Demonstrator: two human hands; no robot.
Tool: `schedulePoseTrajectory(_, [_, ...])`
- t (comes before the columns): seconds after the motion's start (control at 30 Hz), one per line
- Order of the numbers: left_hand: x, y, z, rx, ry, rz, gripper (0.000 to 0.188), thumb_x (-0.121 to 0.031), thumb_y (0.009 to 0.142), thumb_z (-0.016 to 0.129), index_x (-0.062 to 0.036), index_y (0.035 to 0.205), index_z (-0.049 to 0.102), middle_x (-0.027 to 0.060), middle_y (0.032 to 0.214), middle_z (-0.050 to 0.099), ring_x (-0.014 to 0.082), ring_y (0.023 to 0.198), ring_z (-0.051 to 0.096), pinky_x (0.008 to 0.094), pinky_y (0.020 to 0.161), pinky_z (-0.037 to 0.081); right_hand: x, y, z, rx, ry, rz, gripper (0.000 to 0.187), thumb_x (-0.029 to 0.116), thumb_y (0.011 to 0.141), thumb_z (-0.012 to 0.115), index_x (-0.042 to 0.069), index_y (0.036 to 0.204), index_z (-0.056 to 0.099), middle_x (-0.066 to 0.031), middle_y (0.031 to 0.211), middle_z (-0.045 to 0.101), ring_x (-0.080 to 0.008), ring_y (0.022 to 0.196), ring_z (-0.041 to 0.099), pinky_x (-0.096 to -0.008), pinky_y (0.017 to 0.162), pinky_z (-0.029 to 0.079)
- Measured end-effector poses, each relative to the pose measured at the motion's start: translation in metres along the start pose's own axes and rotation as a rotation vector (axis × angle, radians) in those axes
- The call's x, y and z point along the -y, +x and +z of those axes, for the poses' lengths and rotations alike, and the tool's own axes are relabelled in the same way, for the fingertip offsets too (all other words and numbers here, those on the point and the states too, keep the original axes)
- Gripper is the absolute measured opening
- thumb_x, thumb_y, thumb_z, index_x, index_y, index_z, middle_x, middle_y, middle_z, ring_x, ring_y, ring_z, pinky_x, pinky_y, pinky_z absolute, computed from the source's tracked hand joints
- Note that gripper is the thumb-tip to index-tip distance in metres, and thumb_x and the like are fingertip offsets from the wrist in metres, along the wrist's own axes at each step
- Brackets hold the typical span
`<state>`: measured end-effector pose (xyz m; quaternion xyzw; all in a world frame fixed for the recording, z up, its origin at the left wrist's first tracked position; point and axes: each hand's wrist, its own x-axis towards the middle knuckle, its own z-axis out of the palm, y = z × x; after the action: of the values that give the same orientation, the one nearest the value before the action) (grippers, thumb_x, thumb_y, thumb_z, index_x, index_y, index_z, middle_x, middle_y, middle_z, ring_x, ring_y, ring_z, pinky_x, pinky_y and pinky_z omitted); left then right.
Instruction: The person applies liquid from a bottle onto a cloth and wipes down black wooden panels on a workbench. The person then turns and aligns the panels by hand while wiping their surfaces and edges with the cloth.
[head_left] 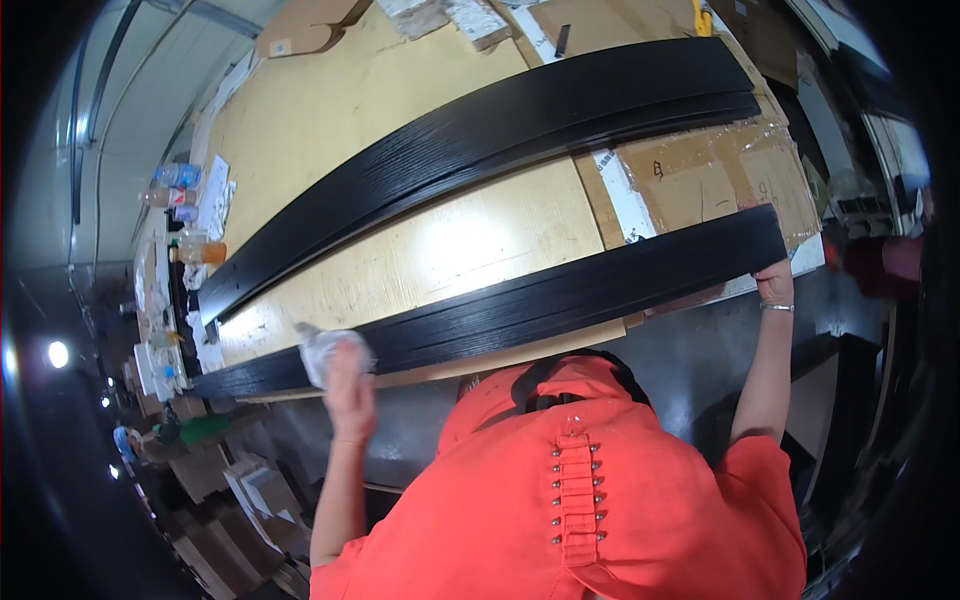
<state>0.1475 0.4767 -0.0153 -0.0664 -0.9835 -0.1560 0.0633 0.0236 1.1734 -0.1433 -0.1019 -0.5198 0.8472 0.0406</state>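
A long black board [560, 290] with a wood-grain face lies along the near edge of the table. My left hand [350, 395] holds a crumpled white cloth [335, 357] against the board toward its left end. The fingers are partly hidden by the cloth and slightly blurred. At the board's right end, my right hand [773, 282] grips the edge, its fingers partly out of sight behind the board. Beyond it, more black boards [480, 125] lie stacked across the table, apart from the near one.
Light wooden sheeting [500, 220] and flattened cardboard [700, 170] cover the tabletop. Several bottles [205, 252] stand at the left edge. A yellow tool [703, 18] lies at the far right. Cardboard boxes [205, 470] sit on the floor at lower left.
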Motion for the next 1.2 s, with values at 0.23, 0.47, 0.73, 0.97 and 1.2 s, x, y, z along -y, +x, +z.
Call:
schedulePoseTrajectory(0.23, [-0.048, 0.02, 0.005, -0.166, -0.124, -0.218, 0.044, 0.004, 0.093, 0.058, -0.0004, 0.136, 0.063, 0.0192, 0.135, 0.066, 0.0323, 0.132, 0.059, 0.0407, 0.116, 0.038, 0.009, -0.007, 0.015, -0.097, -0.056, 0.056, 0.127, 0.002, 0.033, 0.058, 0.002, 0.157, 0.033, -0.017, 0.154, 0.048, -0.0319, 0.148, 0.041, -0.0396, 0.127, 0.023])
schedulePoseTrajectory(0.47, [-0.008, 0.022, -0.001, -0.259, 0.031, -0.228, 0.032, 0.008, 0.086, 0.06, 0.0011, 0.116, 0.072, 0.0182, 0.119, 0.072, 0.0331, 0.119, 0.068, 0.0418, 0.102, 0.052, 0.008, 0.0, -0.006, 0.004, -0.001, 0.048, 0.123, -0.004, 0.036, 0.056, 0.004, 0.157, 0.033, -0.0174, 0.156, 0.046, -0.0305, 0.148, 0.04, -0.0369, 0.126, 0.024])
schedulePoseTrajectory(0.73, [-0.114, 0.102, 0.004, -0.012, -1.51, -0.578, 0.038, -0.026, 0.107, 0.047, 0.0016, 0.13, 0.061, 0.0124, 0.121, 0.07, 0.0242, 0.105, 0.069, 0.0349, 0.093, 0.055, 0.009, 0.0, 0.002, 0.065, -0.043, 0.023, 0.123, 0.0, 0.037, 0.058, 0.001, 0.157, 0.032, -0.019, 0.158, 0.043, -0.0317, 0.15, 0.038, -0.0394, 0.127, 0.021])
schedulePoseTrajectory(0.97, [-0.135, 0.179, 0.049, 0.247, -1.845, -0.695, 0.045, -0.038, 0.11, 0.044, -0.0038, 0.136, 0.057, 0.0115, 0.13, 0.066, 0.0281, 0.119, 0.065, 0.0436, 0.104, 0.052, 0.054, -0.015, 0.034, 0.176, -0.171, 0.048, 0.114, 0.005, 0.046, 0.06, 0.001, 0.157, 0.034, -0.0213, 0.158, 0.042, -0.0309, 0.151, 0.036, -0.0377, 0.127, 0.019])
schedulePoseTrajectory(1.2, [-0.152, 0.203, 0.073, 0.33, -1.819, -0.352, 0.041, -0.019, 0.094, 0.066, -0.0047, 0.13, 0.056, 0.0117, 0.119, 0.069, 0.0249, 0.109, 0.069, 0.0391, 0.096, 0.058, 0.071, -0.012, 0.046, 0.216, -0.315, 0.001, 0.108, 0.008, 0.049, 0.058, -0.001, 0.154, 0.038, -0.0177, 0.153, 0.048, -0.0267, 0.148, 0.04, -0.0333, 0.126, 0.021])
